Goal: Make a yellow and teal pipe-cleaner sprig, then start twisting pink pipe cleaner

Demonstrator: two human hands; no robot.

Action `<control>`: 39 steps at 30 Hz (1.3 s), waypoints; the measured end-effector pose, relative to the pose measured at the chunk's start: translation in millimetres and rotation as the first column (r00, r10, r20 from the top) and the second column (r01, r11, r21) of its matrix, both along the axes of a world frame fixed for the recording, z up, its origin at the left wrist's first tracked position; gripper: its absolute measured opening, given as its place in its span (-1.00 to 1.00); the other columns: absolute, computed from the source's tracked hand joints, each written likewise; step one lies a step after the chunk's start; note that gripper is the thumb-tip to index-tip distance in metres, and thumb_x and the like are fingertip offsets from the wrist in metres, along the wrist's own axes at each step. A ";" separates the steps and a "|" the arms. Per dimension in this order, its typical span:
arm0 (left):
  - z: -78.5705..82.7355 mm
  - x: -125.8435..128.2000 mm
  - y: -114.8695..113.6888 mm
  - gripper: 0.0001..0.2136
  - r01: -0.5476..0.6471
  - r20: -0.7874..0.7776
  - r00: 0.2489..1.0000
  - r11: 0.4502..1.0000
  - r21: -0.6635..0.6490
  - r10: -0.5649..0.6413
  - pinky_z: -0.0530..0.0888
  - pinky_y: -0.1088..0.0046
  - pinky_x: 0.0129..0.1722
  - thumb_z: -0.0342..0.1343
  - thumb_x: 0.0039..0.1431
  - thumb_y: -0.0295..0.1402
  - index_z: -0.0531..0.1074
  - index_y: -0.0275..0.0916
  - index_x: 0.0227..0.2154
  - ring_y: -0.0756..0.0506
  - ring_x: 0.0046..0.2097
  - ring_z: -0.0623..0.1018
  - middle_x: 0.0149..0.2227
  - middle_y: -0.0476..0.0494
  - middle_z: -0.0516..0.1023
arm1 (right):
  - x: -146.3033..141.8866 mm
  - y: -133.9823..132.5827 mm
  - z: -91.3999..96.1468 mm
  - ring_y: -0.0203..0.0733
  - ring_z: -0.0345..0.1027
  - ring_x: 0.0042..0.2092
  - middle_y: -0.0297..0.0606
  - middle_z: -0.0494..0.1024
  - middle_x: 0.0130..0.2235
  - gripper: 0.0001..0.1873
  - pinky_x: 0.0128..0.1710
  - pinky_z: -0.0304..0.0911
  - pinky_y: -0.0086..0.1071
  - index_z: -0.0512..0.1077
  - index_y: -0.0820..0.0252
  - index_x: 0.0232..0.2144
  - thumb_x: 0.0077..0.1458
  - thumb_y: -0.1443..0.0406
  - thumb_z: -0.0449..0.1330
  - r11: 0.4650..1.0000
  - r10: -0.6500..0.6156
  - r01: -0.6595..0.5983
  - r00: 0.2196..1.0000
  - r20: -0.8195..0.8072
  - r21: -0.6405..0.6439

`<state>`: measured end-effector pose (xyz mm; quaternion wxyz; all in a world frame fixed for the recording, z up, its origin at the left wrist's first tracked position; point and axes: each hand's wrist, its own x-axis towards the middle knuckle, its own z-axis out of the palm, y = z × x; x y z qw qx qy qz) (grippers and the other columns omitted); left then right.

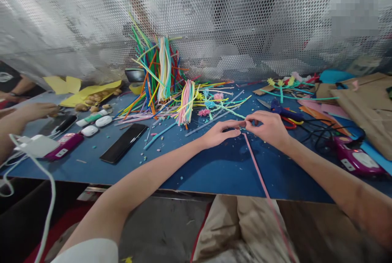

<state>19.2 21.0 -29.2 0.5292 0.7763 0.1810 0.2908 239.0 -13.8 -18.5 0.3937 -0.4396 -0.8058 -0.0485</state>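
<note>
My left hand (219, 133) and my right hand (269, 127) meet above the blue table, thumbs and fingers pinched together. From between the fingertips a long pink pipe cleaner (256, 164) runs down over the table edge towards my lap; its held end is hidden. A pale green pipe-cleaner stem (230, 110) reaches to the fingers from behind, and whether it is gripped too I cannot tell. Just beyond lie small pipe-cleaner flowers, among them a pink flower (203, 112) and a blue flower (209, 103).
Pipe-cleaner bundles (165, 69) stand by the perforated metal screen (245, 22). A black phone (124, 143) lies left, near a purple power strip (65, 146). Blue-handled pliers (286, 112) and cardboard (364, 112) lie right. Another person's hand (38, 112) is at far left.
</note>
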 end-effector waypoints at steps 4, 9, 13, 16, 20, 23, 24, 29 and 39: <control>-1.6 -0.5 0.2 -0.61 0.007 -0.003 1.000 1.000 0.012 -0.006 0.33 0.21 0.18 0.14 0.24 -0.25 0.43 -0.16 0.11 -0.18 0.11 0.46 0.12 -0.22 0.47 | -1.4 -1.2 1.9 -0.28 0.32 -0.44 -0.34 0.54 -0.45 -0.87 -0.37 0.26 -0.37 0.50 0.13 -0.46 0.03 0.38 0.15 0.995 0.003 -0.013 0.995 -0.098 -0.101; -1.0 -1.4 0.3 -0.62 0.004 -0.006 1.000 1.000 -0.005 -0.004 0.32 0.23 0.19 0.15 0.23 -0.23 0.45 -0.15 0.09 -0.18 0.13 0.45 0.13 -0.21 0.47 | 2.1 1.1 1.2 -0.26 0.33 -0.43 -0.36 0.54 -0.45 -0.89 -0.38 0.27 -0.35 0.49 0.12 -0.48 0.02 0.35 0.17 0.985 -0.009 -0.023 0.983 -0.185 -0.172; 3.5 -2.9 -0.8 -0.61 -0.004 -0.023 1.000 0.998 -0.056 0.003 0.32 0.26 0.19 0.14 0.23 -0.20 0.46 -0.18 0.09 -0.19 0.17 0.43 0.14 -0.22 0.46 | 12.0 3.1 5.3 -0.24 0.32 -0.45 -0.34 0.51 -0.48 -0.90 -0.41 0.27 -0.33 0.50 0.11 -0.45 0.05 0.30 0.18 0.990 -0.059 0.026 0.969 -0.242 -0.136; 6.1 -3.7 -1.9 -0.60 -0.008 -0.041 0.999 0.998 -0.069 0.006 0.33 0.26 0.18 0.13 0.24 -0.19 0.44 -0.18 0.10 -0.18 0.16 0.43 0.15 -0.22 0.45 | 19.1 3.4 9.3 -0.23 0.33 -0.45 -0.32 0.52 -0.48 -0.89 -0.42 0.28 -0.32 0.50 0.11 -0.43 0.08 0.27 0.17 0.995 -0.036 0.015 0.974 -0.222 -0.097; 5.9 -3.5 -2.6 -0.60 -0.014 -0.038 0.999 0.999 -0.045 0.012 0.32 0.26 0.20 0.14 0.24 -0.20 0.45 -0.18 0.10 -0.18 0.16 0.43 0.14 -0.21 0.46 | 20.8 3.6 9.1 -0.23 0.39 -0.38 -0.30 0.56 -0.37 -0.91 -0.32 0.34 -0.30 0.49 0.10 -0.37 0.11 0.25 0.19 0.986 0.089 -0.110 0.983 -0.160 -0.125; 5.2 -3.2 -2.6 -0.63 -0.005 -0.035 0.999 1.000 -0.016 0.004 0.30 0.25 0.21 0.12 0.25 -0.20 0.46 -0.17 0.08 -0.18 0.17 0.43 0.13 -0.20 0.47 | 18.5 4.8 5.8 -0.22 0.41 -0.33 -0.29 0.56 -0.32 -0.88 -0.27 0.35 -0.30 0.49 0.10 -0.31 0.15 0.22 0.19 0.969 0.153 -0.172 0.981 -0.118 -0.178; 5.1 -3.2 -2.5 -0.64 -0.004 -0.037 0.999 1.000 -0.006 0.003 0.30 0.25 0.21 0.12 0.25 -0.20 0.47 -0.16 0.08 -0.18 0.16 0.43 0.13 -0.20 0.47 | 17.7 5.3 4.8 -0.22 0.41 -0.32 -0.29 0.56 -0.31 -0.87 -0.27 0.34 -0.30 0.49 0.10 -0.31 0.16 0.21 0.18 0.963 0.165 -0.184 0.980 -0.107 -0.195; 4.7 -3.7 -2.7 -0.65 0.010 -0.041 0.999 0.999 0.043 -0.008 0.28 0.28 0.22 0.10 0.26 -0.23 0.47 -0.18 0.07 -0.18 0.17 0.42 0.12 -0.20 0.47 | 16.7 6.3 4.4 -0.22 0.39 -0.30 -0.27 0.54 -0.31 -0.85 -0.25 0.32 -0.29 0.46 0.12 -0.31 0.20 0.20 0.14 0.944 0.203 -0.220 0.975 -0.092 -0.246; 6.6 -3.4 -5.4 -0.65 0.038 -0.057 0.998 0.992 0.124 -0.031 0.30 0.28 0.20 0.10 0.27 -0.25 0.47 -0.17 0.08 -0.17 0.15 0.45 0.13 -0.22 0.47 | 16.5 3.2 6.0 -0.23 0.29 -0.34 -0.30 0.42 -0.34 -0.90 -0.31 0.24 -0.33 0.30 0.11 -0.33 0.23 0.25 0.04 0.901 0.249 -0.238 0.968 -0.017 -0.362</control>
